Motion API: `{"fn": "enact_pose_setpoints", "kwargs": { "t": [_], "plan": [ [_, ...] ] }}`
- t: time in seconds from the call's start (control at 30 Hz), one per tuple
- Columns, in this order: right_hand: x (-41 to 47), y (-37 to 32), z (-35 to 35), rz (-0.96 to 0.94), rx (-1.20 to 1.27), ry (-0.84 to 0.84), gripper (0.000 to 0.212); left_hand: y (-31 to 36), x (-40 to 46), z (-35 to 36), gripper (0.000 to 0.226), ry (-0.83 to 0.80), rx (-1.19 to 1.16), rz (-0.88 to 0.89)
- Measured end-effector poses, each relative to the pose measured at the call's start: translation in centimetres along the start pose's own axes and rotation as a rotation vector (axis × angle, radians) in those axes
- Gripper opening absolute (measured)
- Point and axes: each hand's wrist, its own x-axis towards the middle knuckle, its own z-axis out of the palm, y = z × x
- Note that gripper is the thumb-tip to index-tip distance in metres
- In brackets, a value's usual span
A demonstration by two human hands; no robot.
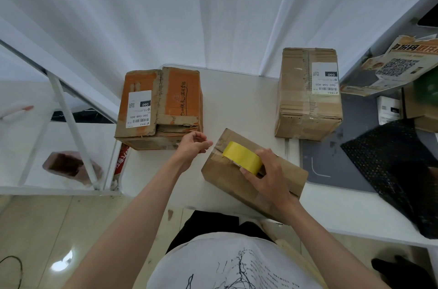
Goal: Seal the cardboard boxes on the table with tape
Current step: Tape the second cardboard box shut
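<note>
On the white table (237, 99) in front of us sit three cardboard boxes, and the nearest one (227, 177) lies at an angle just before our body, plain brown, wrinkled and creased along its top, with older clear tape crossing its far end. Our right hand (267, 177) rests on top of this box with its fingers curled round a roll of yellow tape (241, 157), which stands on its edge against the cardboard; the roll is bright yellow on its outer face, and a bit of its pale core shows beside our thumb. Our left hand (195, 145) hovers just off the box's far left corner, fingers loosely bent with thumb and forefinger close together; we cannot tell whether a strip of tape is pinched between them. Farther back on the left stands an orange-printed box (161, 106), its flaps worn and torn at the edges, with a white shipping label on its left flap and dark printed characters on the right one. At the far right stands a taller brown box (308, 94), closed with glossy clear tape down its middle seam and bearing a white label of the same kind. To the right of the table we see a dark grey mat (331, 165), a black mesh item (391, 165) and a torn printed carton with a QR code (395, 68).
</note>
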Motion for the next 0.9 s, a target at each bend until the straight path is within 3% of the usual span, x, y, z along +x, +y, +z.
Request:
{"fn": "enact_pose_setpoints", "kwargs": {
  "t": [0.27, 0.53, 0.67, 0.77, 0.83, 0.9],
  "plan": [
    [0.2, -0.5, -0.2, -0.014, 0.029, 0.006, 0.042, -0.2, 0.1, 0.3, 0.023, -0.051, -0.002, -0.073],
    [0.3, -0.6, -0.1, 0.003, 0.012, -0.006, 0.034, -0.4, 0.4, 0.8, 0.017, -0.117, -0.269, -0.326],
    [0.1, -0.6, -0.1, 0.009, -0.01, -0.035, 0.032, 0.0, 0.1, 2.1, 0.007, -0.046, -0.074, -0.33],
    [0.1, -0.7, -0.2, 0.038, -0.029, -0.045, 0.04, -0.5, -0.6, 3.4, 0.007, 0.133, 0.155, -0.114],
    [0.1, -0.8, -0.3, 0.064, -0.041, -0.049, 0.045, -1.0, -1.8, 3.6, 0.013, 0.229, 0.33, 0.224],
    [0.1, -0.8, -0.3, 0.078, -0.04, -0.052, 0.05, -1.5, -3.1, 3.0, 0.032, 0.152, 0.461, 0.568]
  ]
}}
